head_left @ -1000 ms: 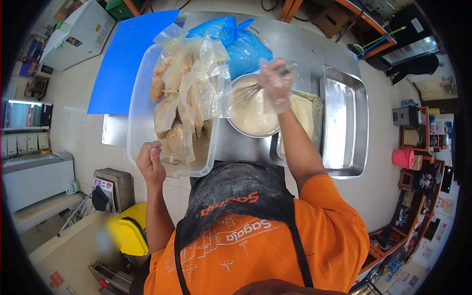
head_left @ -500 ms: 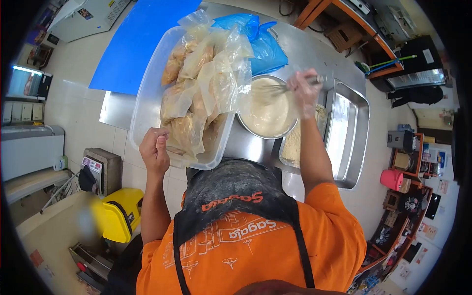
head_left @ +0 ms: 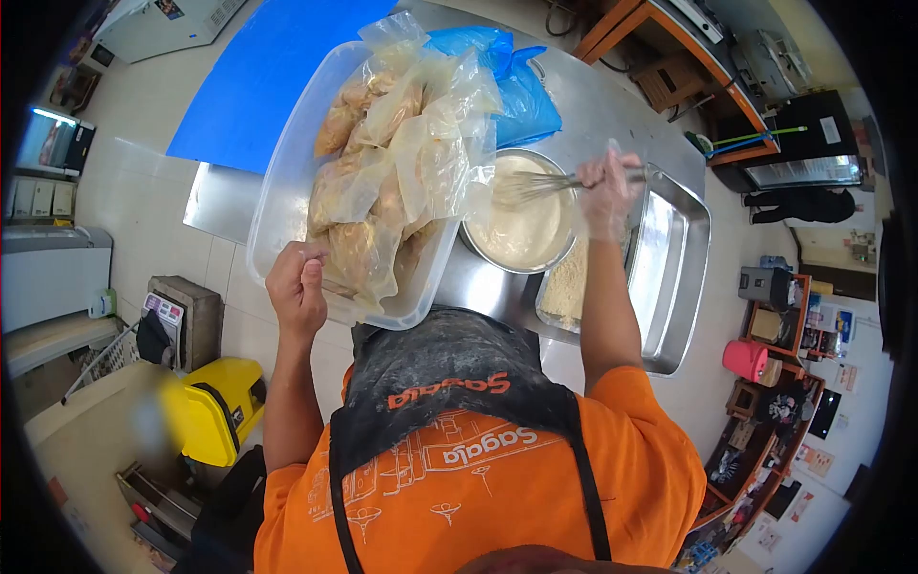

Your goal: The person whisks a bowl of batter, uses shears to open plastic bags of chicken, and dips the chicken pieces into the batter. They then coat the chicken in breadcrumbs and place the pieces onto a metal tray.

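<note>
The left hand [head_left: 298, 290], left of centre, has curled fingers at the rim of a clear rectangular plastic tub [head_left: 285, 182]; whether they grip it cannot be told. The gloved right hand [head_left: 610, 187], right of centre, holds a silver wire whisk [head_left: 543, 187] in its fingers, wires within a round steel bowl [head_left: 516, 269] of pale batter [head_left: 521, 230], at centre. Knotted blue plastic bags [head_left: 521, 105] lie beyond, upper centre.

Right fingers [head_left: 595, 175] around a whisk [head_left: 547, 184] in pale batter [head_left: 521, 232], left fingers [head_left: 312, 275] at a plastic tub [head_left: 285, 177]
</note>
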The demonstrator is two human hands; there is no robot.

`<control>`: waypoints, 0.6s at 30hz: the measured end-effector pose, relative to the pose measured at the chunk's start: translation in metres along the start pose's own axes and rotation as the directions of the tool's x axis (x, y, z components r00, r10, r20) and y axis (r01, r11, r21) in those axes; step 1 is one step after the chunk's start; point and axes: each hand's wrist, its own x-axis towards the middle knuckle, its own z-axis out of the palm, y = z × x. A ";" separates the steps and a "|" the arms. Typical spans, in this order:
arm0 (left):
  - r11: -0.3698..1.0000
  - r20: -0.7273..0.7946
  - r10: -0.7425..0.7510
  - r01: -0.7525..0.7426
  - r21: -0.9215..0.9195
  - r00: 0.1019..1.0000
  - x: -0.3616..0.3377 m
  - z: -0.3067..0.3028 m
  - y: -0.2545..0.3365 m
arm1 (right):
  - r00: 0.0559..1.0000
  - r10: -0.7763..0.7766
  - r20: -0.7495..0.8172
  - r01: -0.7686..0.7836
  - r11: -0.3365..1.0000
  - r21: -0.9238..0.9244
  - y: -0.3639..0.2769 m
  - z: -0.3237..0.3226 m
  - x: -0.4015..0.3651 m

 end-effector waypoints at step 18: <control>1.000 0.038 -0.003 0.002 0.030 0.999 0.004 0.003 0.005 | 0.982 0.123 -0.143 -0.107 0.987 0.118 0.027 -0.003 0.015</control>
